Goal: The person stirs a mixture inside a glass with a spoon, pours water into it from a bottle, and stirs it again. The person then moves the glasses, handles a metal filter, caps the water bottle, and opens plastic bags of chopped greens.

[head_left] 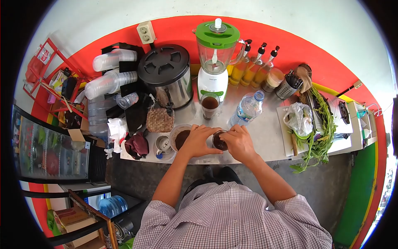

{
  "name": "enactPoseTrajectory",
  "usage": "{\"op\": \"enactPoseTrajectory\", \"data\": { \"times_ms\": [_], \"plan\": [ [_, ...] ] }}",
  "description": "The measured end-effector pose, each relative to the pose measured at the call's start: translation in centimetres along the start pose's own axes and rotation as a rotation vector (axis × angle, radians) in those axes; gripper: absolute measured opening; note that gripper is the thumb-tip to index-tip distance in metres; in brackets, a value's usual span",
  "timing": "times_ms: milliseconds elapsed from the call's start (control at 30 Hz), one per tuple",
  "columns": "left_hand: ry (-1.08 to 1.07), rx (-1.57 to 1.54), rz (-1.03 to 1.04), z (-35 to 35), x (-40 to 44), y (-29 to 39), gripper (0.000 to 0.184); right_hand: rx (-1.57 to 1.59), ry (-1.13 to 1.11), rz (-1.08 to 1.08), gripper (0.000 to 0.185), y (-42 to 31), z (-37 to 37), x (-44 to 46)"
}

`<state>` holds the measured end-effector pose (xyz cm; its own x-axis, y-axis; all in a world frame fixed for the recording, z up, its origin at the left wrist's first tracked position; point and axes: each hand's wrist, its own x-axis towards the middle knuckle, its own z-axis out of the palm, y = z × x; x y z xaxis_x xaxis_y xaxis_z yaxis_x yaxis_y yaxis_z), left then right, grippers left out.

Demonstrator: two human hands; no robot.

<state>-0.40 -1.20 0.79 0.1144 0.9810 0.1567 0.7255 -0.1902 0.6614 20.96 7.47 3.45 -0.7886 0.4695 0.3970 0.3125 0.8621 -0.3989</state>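
Note:
Near the front edge of the counter stands a small clear cup [218, 143] with dark brown contents. My left hand [200, 142] curves around its left side, thumb on the near side and fingers on the far side. Over the cup's right rim, the fingers of my right hand [238, 144] are pinched together, and what they hold is hidden. A round tub [174, 133] of brown powder sits just left of my left hand, partly covered by it. Beyond the hands is a clear plastic cup [209, 108] of brown liquid.
A water bottle [247, 108] stands right of the brown drink. Behind are a green-lidded blender [212, 76], several oil bottles [253, 68] and a large steel container [170, 83]. Metal cups [163, 144] sit at left; leafy greens [317, 128] hang over the front edge at right.

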Motion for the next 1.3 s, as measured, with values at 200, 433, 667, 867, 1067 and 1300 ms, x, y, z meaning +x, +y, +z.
{"op": "enactPoseTrajectory", "data": {
  "times_ms": [200, 433, 667, 867, 1067, 1300],
  "plan": [
    [0.004, -0.014, 0.001, -0.1, 0.1, 0.0, 0.092, -0.054, 0.018, -0.009, 0.021, -0.9, -0.2, 0.1],
    [0.011, 0.003, 0.011, 0.0, 0.1, 0.0, 0.091, -0.059, -0.069, 0.033, 0.020, -1.4, 0.7, -1.3],
    [-0.003, -0.037, -0.026, 0.0, 0.1, 0.1, 0.091, -0.023, 0.187, 0.110, 0.024, -1.7, 0.3, -0.7],
    [0.005, -0.005, -0.010, 0.1, 0.0, 0.0, 0.092, 0.085, 0.048, 0.197, 0.022, -2.2, 1.0, -1.6],
    [-0.014, -0.001, -0.031, 0.0, -0.1, 0.1, 0.093, 0.077, 0.157, 0.126, 0.017, -1.4, 1.2, -1.6],
    [-0.020, -0.015, -0.035, -0.3, 0.0, 0.3, 0.093, 0.129, 0.250, 0.143, 0.019, -1.8, 1.1, -0.9]
  ]
}}
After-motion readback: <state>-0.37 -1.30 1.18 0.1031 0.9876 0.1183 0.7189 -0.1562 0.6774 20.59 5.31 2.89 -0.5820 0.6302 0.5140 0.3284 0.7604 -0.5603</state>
